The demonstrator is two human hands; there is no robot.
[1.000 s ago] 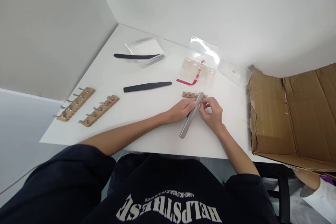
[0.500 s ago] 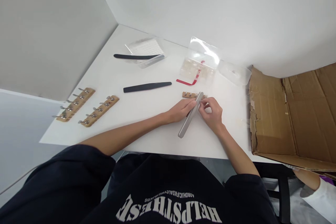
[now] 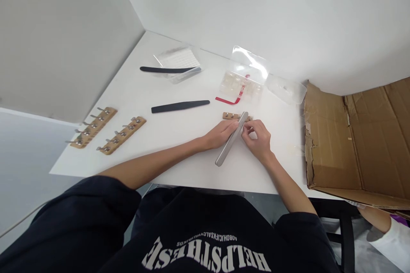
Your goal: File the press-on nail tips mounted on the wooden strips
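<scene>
My left hand is closed on a grey nail file, which slants down toward the table's front edge. Its upper end reaches my right hand, whose thumb and index finger are pinched together beside the file. Whatever small piece sits in that pinch is too small to make out. Just beyond both hands lies a short wooden strip with metal pegs, partly covered by the file and my fingers.
At the left lie two wooden strips with metal clips. A black nail file lies mid-table, another near a clear packet. Behind my hands are a clear box, red strip and plastic lid. A cardboard box stands right; beyond, another person's arm.
The lower end of the grey nail file has swung slightly up and to the left. My right hand has shifted a little left; the things on the table stay put.
</scene>
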